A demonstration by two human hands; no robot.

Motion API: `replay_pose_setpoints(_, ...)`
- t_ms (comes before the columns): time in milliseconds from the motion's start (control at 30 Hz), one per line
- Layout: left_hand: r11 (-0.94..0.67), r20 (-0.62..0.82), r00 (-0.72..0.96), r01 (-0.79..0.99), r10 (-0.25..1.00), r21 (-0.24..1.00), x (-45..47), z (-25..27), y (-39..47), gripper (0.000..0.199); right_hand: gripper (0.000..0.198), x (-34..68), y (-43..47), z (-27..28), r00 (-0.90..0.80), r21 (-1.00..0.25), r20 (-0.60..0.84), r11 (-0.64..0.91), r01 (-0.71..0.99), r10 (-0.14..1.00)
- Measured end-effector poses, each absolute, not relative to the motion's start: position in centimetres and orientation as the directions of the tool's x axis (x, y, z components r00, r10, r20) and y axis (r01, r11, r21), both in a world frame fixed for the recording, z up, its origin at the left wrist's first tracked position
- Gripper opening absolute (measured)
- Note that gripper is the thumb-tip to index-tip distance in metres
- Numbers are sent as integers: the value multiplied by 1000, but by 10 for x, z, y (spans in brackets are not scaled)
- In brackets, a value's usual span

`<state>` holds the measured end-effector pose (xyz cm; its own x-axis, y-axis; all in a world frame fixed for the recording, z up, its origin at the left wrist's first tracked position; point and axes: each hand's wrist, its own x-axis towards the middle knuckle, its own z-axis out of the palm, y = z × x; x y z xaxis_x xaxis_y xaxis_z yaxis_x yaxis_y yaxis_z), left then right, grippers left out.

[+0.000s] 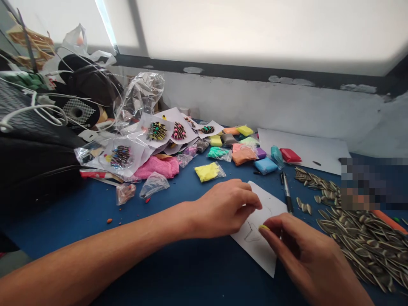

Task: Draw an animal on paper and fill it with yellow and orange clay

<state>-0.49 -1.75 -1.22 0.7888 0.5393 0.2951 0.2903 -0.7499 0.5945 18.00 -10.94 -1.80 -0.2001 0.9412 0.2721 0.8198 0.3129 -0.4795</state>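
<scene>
A small white sheet of paper (267, 255) with pencil lines lies slanted on the blue table. My right hand (306, 250) is over its right edge, thumb and forefinger pinching a small bit of yellow clay (264, 228). Over the upper left of the sheet is my left hand (223, 208), its fingers curled in and pressed together; whatever they may hold is hidden. Just beyond the hands lies a packet of yellow clay (207, 172). A black pen (287, 193) rests beside the paper's upper right corner.
Striped sunflower seeds (366, 242) are heaped at the right. Clay packets (244, 155) of several colours lie at the back, near papers with seed figures (157, 131). A pink cloth (157, 167) and plastic bags (154, 183) are on the left, beside a black bag (35, 165).
</scene>
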Motion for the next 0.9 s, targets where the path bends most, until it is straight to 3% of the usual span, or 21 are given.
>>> replay_pose_setpoints(133, -691, 262, 835, 181, 484, 700, -6, 0, -23, 25, 27, 174, -113, -14, -7, -712, 125, 95, 696, 992)
replay_pose_setpoints(233, -659, 260, 833, 157, 488, 736, -6, 1, -26, 33, 31, 169, -115, -9, 80, -788, 82, 15, 616, 993)
replay_pose_setpoints(433, -650, 252, 811, 196, 528, 734, -2, -7, -30, 13, 30, 172, -117, -9, 35, -755, 173, 110, 646, 984)
replay_pose_setpoints(667, -489, 117, 780, 260, 615, 832, -5, 0, -29, 23, 11, 172, -114, -9, -16, -677, 351, 266, 686, 936)
replay_pose_setpoints(900, -384, 5, 833, 250, 554, 889, -8, 8, -28, 29, 20, 175, -116, -8, -15, -651, 423, 315, 691, 906)
